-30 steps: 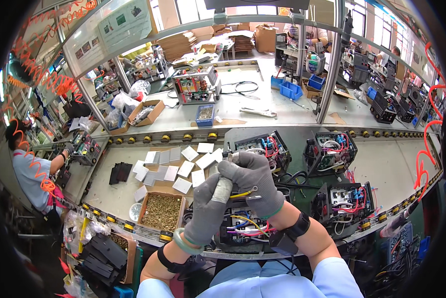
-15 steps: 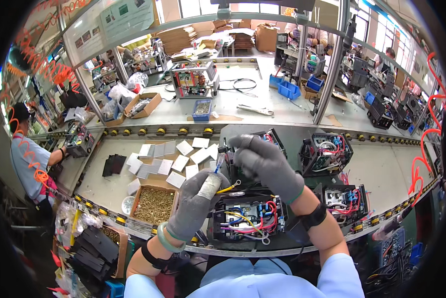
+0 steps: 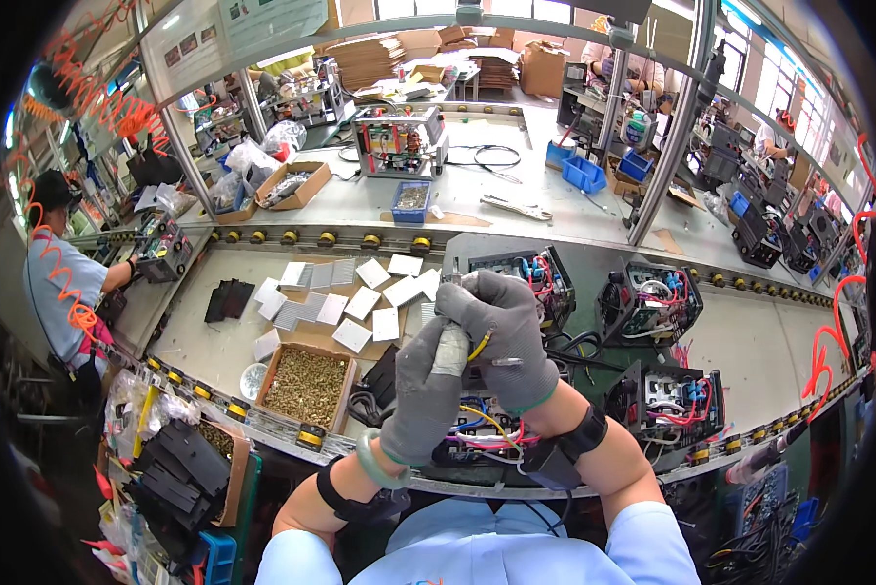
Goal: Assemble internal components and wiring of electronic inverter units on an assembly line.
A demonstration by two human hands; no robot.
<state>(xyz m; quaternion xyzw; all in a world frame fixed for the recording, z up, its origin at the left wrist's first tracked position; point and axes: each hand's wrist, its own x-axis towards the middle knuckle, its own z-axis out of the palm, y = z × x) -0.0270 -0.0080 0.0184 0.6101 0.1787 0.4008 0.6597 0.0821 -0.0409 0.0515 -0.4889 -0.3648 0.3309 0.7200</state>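
Observation:
My left hand (image 3: 423, 405), in a grey glove with white tape round one finger, is closed on a short yellow wire (image 3: 479, 346). A metal terminal (image 3: 506, 362) shows beside the wire, below the right palm. Pressed against the left fingers, my gloved right hand (image 3: 508, 336) is closed too; what it pinches is hidden. A small silvery tip pokes up by the joined fingertips. Under both hands sits an open black-framed electrical unit (image 3: 501, 429) with yellow, blue, red and pink wires, partly covered by my wrists.
Other open units (image 3: 664, 405) stand right and behind on a green mat. Left lie pale flat plates (image 3: 362, 302), black pieces (image 3: 229, 299) and a carton of small brass-coloured parts (image 3: 306, 385). Rollers (image 3: 311, 436) edge the bench. A co-worker (image 3: 67, 263) stands far left.
My right hand has come down and left to meet the left hand, which moved slightly right. The blue-tipped piece that stuck out of the left fingers is now covered. The view has shifted slightly.

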